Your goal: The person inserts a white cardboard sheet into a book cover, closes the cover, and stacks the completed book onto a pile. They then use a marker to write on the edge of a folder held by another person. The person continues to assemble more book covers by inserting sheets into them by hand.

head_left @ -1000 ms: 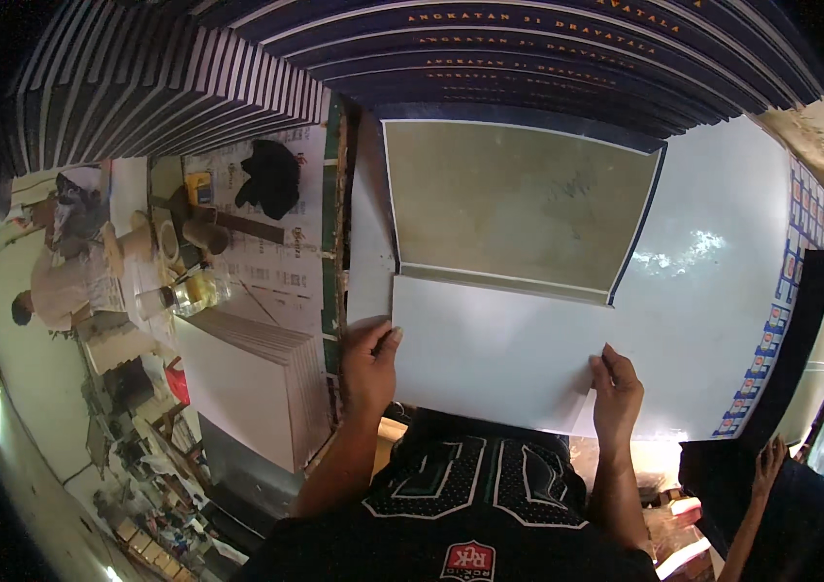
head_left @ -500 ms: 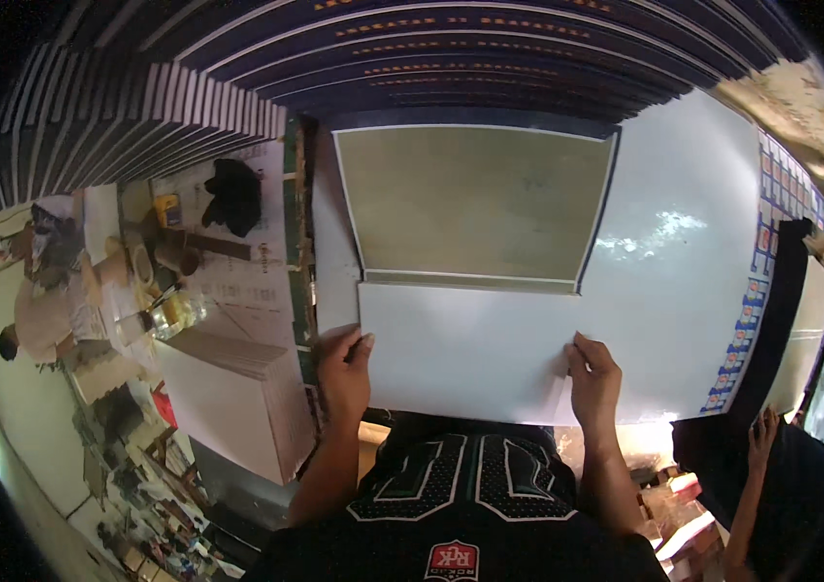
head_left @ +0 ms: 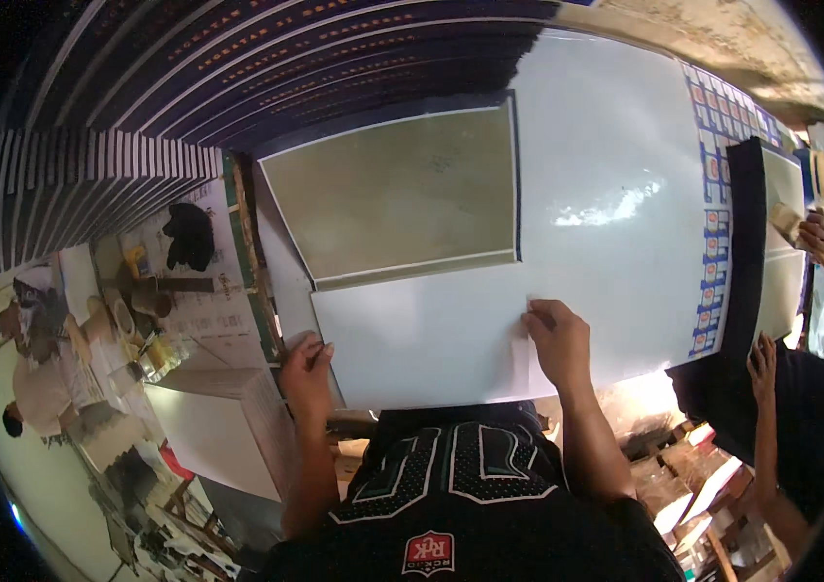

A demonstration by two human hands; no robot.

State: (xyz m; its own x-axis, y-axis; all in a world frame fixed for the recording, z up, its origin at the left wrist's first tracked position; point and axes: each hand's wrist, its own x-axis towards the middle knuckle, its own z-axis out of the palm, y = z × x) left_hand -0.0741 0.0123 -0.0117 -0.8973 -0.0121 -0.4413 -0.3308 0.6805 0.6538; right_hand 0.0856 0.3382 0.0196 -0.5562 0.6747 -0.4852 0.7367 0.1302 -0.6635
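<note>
Change: compared with a second ago, a tan block is now being held at a beige panel by a co-worker's hand.
Clear container: something yellowish is being held inside.
White sheet: on the glossy table, before a beige-lined cover, it is being pinched by the right hand.
Left hand: being kept apart, at the left edge; grip unclear.

A sheet is lying on the table, a board meeting it at twelve o'clock. From the sheet, piled covers are rising at eleven, perhaps a jar is standing at nine, a paper stack is resting at eight, and another person is occupying three.
</note>
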